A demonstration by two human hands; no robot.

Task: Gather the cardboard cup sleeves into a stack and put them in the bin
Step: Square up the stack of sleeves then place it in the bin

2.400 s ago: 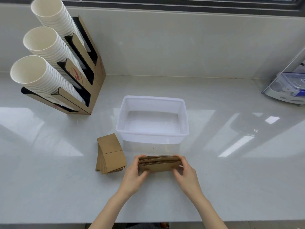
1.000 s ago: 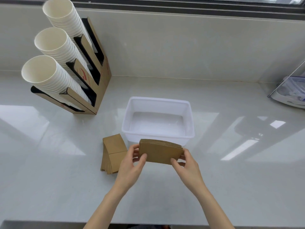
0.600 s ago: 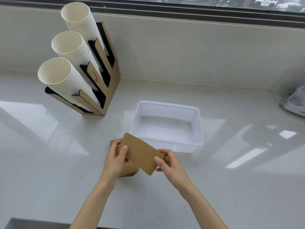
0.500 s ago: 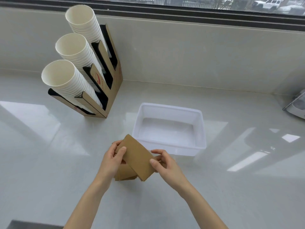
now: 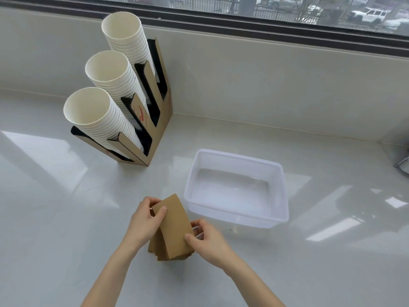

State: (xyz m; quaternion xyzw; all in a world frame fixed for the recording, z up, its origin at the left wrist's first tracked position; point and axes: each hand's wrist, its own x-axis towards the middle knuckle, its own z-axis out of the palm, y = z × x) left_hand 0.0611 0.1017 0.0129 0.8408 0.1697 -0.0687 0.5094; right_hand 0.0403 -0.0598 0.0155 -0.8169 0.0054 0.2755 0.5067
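Observation:
A stack of brown cardboard cup sleeves is held between both hands, lying over a second pile of sleeves on the white counter. My left hand grips the stack's far left end. My right hand pinches its near right edge. The white plastic bin stands just to the right of the sleeves, with nothing visible inside it.
A cardboard cup dispenser with three rows of white paper cups stands at the back left. A clear appliance edge shows at the far right. A window ledge runs along the back wall.
Both hands carried the sleeve stack from in front of the bin to the left, turned it lengthwise and lowered it onto the second pile. The camera view tilted up.

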